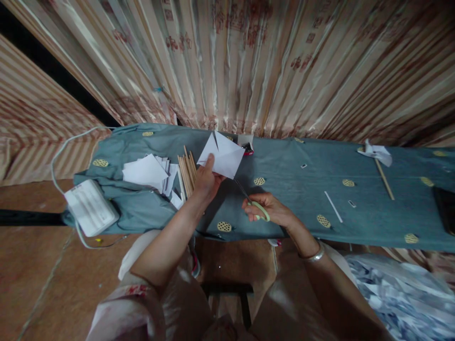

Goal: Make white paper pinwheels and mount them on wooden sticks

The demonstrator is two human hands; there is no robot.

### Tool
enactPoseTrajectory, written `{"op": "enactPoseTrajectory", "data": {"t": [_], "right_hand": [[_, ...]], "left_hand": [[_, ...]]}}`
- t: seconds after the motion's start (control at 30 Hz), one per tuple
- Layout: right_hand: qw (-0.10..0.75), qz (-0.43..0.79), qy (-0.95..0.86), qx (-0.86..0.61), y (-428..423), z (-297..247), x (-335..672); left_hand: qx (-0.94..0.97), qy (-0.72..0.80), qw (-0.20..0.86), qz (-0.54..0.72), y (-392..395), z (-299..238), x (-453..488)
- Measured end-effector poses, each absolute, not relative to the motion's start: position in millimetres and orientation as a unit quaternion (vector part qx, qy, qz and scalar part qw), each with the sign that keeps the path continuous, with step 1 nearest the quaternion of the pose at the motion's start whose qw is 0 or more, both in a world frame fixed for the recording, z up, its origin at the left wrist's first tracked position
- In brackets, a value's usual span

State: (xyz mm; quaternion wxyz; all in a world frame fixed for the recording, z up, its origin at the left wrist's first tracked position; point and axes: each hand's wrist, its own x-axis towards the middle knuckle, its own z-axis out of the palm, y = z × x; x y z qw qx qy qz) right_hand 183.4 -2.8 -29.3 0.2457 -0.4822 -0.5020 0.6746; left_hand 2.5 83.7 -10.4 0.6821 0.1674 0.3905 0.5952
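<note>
My left hand [207, 179] is closed on a white square of paper [222, 155], held up above the table with a slit cut in from its top edge. My right hand [269, 210] grips a pair of scissors [254, 204] by their pale green handles, blades pointing up toward the paper's lower corner. Both hands hover over a table covered in blue-grey cloth [291, 170]. A silver bangle sits on my right wrist.
A stack of white paper squares [148, 171] and a bundle of wooden sticks [187, 173] lie left of my hands. A white power strip [90, 207] rests on the table's left end. A stick with paper [379, 160], a white strip [333, 206] and paper scraps [401, 293] lie to the right.
</note>
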Motion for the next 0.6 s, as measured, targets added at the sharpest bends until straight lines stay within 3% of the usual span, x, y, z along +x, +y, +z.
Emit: {"op": "enactPoseTrajectory", "data": {"t": [0.23, 0.43, 0.6], "right_hand": [[0.293, 0.628, -0.497, -0.522, 1.2, -17.0, 207.6], [0.506, 0.483, -0.405, -0.589, 16.4, -27.1, 215.2], [0.550, 0.461, -0.373, -0.588, 24.2, -31.0, 212.5]], "left_hand": [[0.169, 0.409, 0.699, 0.562, 81.6, -9.9, 3.9], [0.207, 0.422, 0.726, 0.503, 76.0, -16.1, 8.4], [0.227, 0.417, 0.746, 0.468, 71.3, -22.3, 13.2]]}}
